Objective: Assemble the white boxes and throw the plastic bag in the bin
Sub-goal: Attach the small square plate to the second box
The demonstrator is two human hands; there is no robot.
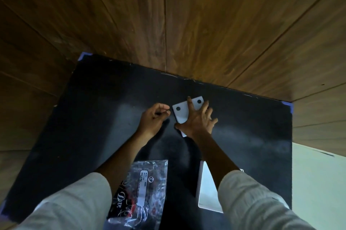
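A flat white box piece (181, 113) with two black dots lies on the black table top (97, 110) near its far edge. My right hand (198, 120) rests spread out on this piece, fingers apart and pressing down. My left hand (154, 118) hovers just left of the piece with its fingers curled in, and I cannot make out anything in it. A clear plastic bag (144, 192) with a white label lies near me between my forearms. Another white box piece (207, 190) lies near my right forearm, partly hidden by the sleeve.
Wooden panelling (168, 14) rises behind the table. Blue tape marks the table's far corners (85, 55). A pale surface (318, 183) lies to the right of the table edge.
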